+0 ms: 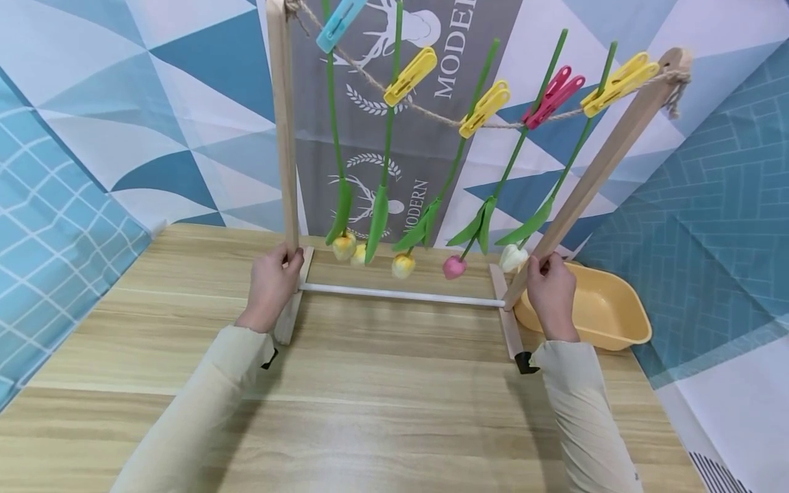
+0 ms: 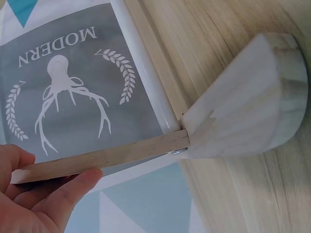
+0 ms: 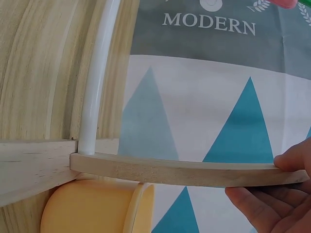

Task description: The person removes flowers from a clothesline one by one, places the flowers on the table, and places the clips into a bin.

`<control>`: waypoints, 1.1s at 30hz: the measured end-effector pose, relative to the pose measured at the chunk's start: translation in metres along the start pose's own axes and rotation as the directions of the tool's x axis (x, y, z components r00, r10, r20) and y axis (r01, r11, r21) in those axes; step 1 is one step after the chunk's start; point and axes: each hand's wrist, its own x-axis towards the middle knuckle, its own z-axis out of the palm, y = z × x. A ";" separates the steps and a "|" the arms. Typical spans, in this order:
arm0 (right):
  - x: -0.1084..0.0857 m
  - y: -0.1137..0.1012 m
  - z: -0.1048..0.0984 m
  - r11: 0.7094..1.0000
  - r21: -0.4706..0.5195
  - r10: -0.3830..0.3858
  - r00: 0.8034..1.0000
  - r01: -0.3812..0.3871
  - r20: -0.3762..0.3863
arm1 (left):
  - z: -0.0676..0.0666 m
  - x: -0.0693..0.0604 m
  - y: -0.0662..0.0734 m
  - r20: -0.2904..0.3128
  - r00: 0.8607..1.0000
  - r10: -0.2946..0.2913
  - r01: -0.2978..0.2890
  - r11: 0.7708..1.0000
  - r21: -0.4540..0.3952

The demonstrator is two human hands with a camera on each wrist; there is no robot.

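Note:
My left hand (image 1: pixel 274 282) grips the left wooden post (image 1: pixel 283 137) of a standing rack low down, above its foot. My right hand (image 1: pixel 553 291) holds the leaning right post (image 1: pixel 600 171) the same way. In both wrist views, fingers and thumb pinch the flat wood. A white rod (image 1: pixel 401 294) joins the posts near the bottom. Twine (image 1: pixel 436 115) sags between their tops. Several artificial tulips hang heads down from it, among them a pink tulip (image 1: pixel 455 267) and a white tulip (image 1: pixel 513 259), held by a blue clothespin (image 1: pixel 341 26), yellow ones and a pink clothespin (image 1: pixel 555 97).
Behind the right post, a yellow-orange plastic basin (image 1: pixel 610 308) sits on the wood-grain table (image 1: pixel 382 411). A patterned cloth (image 1: pixel 216 82) with deer heads and triangles hangs close behind the rack. The rack's wooden feet (image 1: pixel 507 322) stand on the table.

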 end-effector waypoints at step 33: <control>-0.008 0.002 0.011 0.999 0.020 -0.039 0.989 0.042 -0.143 | 0.009 -0.008 -0.002 -0.097 0.995 0.002 0.001 0.999 0.036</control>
